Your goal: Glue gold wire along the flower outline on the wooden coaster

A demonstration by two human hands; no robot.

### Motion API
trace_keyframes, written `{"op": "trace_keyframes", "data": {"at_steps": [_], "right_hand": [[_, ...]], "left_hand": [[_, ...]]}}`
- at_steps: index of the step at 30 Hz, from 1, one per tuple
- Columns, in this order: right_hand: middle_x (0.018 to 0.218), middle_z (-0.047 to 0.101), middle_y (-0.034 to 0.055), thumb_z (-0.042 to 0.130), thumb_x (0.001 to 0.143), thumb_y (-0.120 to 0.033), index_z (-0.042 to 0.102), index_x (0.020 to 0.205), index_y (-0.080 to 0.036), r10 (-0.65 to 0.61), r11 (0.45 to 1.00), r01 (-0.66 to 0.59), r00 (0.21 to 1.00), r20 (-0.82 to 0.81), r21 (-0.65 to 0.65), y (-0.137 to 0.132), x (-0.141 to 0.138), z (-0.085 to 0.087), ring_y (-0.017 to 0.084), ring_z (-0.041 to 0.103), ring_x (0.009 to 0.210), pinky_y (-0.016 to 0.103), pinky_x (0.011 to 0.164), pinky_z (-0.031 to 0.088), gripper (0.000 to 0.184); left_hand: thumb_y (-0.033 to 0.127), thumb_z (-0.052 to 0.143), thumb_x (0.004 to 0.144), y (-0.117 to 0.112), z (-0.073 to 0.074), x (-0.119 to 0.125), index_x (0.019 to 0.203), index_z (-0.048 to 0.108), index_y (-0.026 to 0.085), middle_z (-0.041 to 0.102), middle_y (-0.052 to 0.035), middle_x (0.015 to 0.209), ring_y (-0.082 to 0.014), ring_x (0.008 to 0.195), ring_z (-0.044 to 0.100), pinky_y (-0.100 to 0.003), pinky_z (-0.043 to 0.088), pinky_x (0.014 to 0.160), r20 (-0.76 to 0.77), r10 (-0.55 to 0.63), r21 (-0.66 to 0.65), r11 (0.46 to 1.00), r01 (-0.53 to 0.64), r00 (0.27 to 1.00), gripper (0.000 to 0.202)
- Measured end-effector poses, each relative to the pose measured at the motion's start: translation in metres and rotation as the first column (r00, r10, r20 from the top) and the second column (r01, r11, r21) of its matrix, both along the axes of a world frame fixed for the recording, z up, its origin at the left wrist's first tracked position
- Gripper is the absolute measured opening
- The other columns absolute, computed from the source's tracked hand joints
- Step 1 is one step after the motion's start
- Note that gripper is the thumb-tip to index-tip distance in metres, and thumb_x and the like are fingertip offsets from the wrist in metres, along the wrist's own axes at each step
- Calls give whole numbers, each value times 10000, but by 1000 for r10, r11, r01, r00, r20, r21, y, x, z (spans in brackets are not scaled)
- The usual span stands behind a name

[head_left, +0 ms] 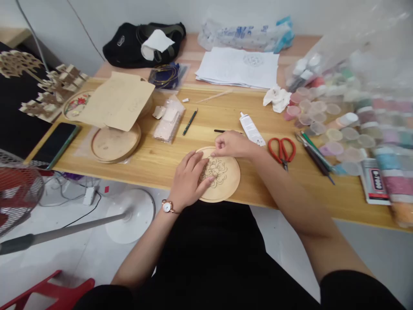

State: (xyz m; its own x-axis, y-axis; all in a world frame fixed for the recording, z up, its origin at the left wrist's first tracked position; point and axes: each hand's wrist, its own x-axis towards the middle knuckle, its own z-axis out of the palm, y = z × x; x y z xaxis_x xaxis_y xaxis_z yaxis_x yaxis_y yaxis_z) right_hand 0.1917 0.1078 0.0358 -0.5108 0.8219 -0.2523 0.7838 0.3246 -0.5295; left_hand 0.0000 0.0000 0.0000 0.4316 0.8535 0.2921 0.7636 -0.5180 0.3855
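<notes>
A round wooden plate (226, 191) with a flower outline on its face lies at the table's front edge. My left hand (190, 177) rests on its left side, fingers stretched over the flower outline (219, 169). At the plate's top edge, my right hand (230, 144) is closed in a pinch; whatever is between its fingertips is hidden or too small to name. Just behind that hand lies a thin black tool (220, 131), partly covered. A white glue tube (252, 129) and red-handled scissors (281, 150) lie to the right of it.
Left stand more round wooden plates (111, 146) under brown card (116, 101), and a phone (54, 144). A dark pencil (190, 122) and plastic packet (168, 118) lie behind. Paint pots (348, 133) and pen-like tools (314, 153) fill the right; papers (237, 66) lie at the back.
</notes>
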Motion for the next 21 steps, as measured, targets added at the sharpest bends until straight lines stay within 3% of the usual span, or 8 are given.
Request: {"op": "trace_keyframes", "data": {"at_steps": [12,17,19,21], "right_hand": [[576,505,-42,603,741,-404,534,593,-174,3,999,-6,998,-59,-50,0,3,3,78,413,568,257,574,263,282],[555,467,-48,567,760,-422,528,599,-173,-8,996,0,995,-95,-86,1,3,4,74,391,556,255,566,265,299],[548,458,-50,566,761,-410,532,596,-173,-12,995,1,994,-105,-99,1,2,5,73,386,550,254,562,267,291],[545,456,-48,576,759,-393,525,584,-174,-22,995,11,993,-114,-98,-1,3,10,74,387,550,252,564,275,286]], "left_hand": [[526,420,941,0,0,-1,1244,525,147,501,-150,1356,-315,1343,369,-516,350,1110,26,-10,-25,1000,10,1000,497],[500,421,948,10,14,-7,1276,486,148,544,-129,1297,-279,1251,461,-480,397,1069,93,-31,-125,991,42,995,485],[497,448,936,22,23,-11,1243,514,142,594,-128,1195,-273,1119,541,-464,467,969,19,-70,-120,990,72,997,474],[460,463,930,39,32,-14,1158,579,139,617,-134,1125,-293,1022,578,-475,501,864,-148,-125,-69,991,116,981,410]]}}
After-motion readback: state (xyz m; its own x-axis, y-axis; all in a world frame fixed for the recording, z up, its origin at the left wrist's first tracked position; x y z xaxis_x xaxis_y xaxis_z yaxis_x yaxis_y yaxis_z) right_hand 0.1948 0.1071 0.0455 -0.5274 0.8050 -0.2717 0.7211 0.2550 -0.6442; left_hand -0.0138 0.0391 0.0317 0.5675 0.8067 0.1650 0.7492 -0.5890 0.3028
